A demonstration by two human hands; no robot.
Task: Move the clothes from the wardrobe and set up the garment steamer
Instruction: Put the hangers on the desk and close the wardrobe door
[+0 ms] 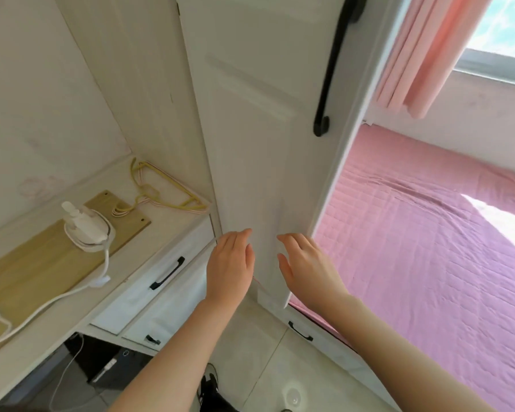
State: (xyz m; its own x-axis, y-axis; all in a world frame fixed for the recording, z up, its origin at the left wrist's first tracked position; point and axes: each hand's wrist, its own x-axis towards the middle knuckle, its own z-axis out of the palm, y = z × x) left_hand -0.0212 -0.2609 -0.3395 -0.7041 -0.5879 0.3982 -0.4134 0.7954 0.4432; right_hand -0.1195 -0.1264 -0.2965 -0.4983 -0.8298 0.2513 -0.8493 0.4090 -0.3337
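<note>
Both hands flat against the lower part of the white wardrobe door [259, 138], fingers spread loosely and holding nothing. Left hand [231, 264] near the door's hinge-side edge, fingers [244, 233] pointing up along the panel. Right hand [306, 267] just beside it, toward the door's free edge, fingers [292, 242] likewise extended, thumb apart from the rest. Long black handle [333, 69] high on the same door, well above both hands.

Garment steamer [85, 226] well apart from the fingers, off to the left on the wardrobe shelf [167, 233], white, lying on a light wooden board [42, 260]. White cord [66, 292] trailing from the steamer across the board toward the left edge of view. Yellow and pink clothes hangers [161, 191] flat on the shelf behind the steamer, close to the wardrobe's side wall, nearer the left hand than the steamer is but still untouched.

Two white drawers with black pulls [167, 273] below the shelf. Pink quilted bed [428, 248] to the right of the door, pink curtain [422, 55] beyond it by the window.
</note>
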